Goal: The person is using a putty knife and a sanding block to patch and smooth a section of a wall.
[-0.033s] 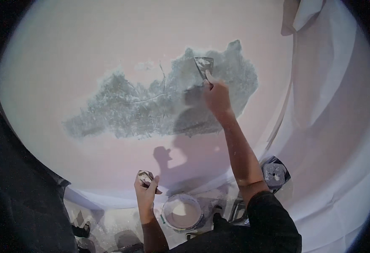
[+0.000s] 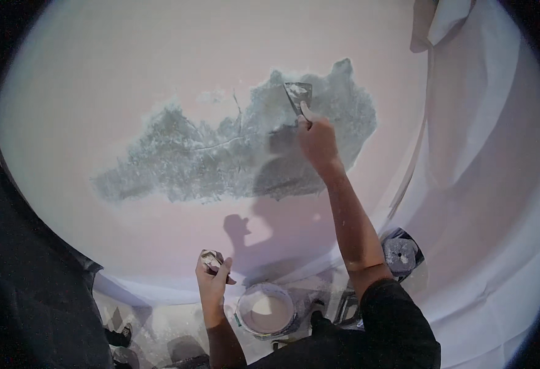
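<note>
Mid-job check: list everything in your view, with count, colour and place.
putty knife: 1, dark with pale smears, at the grey patch's upper right
lump-like object: 1, whitish and dark, lower centre; exact kind unclear
patch: 1, grey, mid-wall
wall: 1, pale pinkish, behind the patch
bucket: 1, whitish, with pale contents, bottom centre
rounded object: 1, grey with dark centre, lower right
sheeting: count unclear, whitish, right side
floor: 1, pale, bottom; some dark items there are unclear
left hand: 1, bare, holding the lump-like object
right hand: 1, bare, holding the putty knife
sleeve: 1, black, right arm
</note>
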A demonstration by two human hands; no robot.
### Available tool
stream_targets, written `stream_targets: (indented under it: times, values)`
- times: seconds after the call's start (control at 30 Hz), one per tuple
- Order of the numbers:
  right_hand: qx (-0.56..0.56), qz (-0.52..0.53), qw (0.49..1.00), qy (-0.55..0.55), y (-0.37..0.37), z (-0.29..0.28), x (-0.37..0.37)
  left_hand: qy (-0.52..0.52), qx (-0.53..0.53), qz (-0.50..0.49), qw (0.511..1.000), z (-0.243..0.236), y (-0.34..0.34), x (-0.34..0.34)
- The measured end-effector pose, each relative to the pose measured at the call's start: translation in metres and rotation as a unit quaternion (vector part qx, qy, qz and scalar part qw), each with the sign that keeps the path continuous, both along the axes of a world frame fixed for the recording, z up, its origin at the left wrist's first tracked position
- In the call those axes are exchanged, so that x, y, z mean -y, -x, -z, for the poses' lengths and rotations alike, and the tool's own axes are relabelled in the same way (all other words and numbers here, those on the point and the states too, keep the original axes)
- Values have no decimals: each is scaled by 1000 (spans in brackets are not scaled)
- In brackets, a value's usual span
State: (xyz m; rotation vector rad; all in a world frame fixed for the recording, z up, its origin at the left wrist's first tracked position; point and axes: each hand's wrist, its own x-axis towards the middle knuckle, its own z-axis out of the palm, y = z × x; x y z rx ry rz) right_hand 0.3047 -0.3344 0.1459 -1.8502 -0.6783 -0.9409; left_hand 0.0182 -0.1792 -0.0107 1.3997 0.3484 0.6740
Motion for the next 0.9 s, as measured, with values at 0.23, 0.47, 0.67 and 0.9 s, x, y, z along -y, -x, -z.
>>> stream_targets:
  times: [0.23, 0.47, 0.67, 0.9]
  values:
    - [-73, 1, 997, 2, 11, 3, 1, 28, 14, 0, 1000, 8, 5, -3]
    - [3, -9, 1000, 25, 10, -7, 8, 0, 19, 13, 1000, 8, 6, -3]
    - [-57, -11, 998, 30, 23, -23, 24, 8, -11, 11, 1000, 9, 20, 7]
    - [-185, -129, 968, 108, 111, 123, 55, 78, 0, -31, 996, 74, 61, 26]
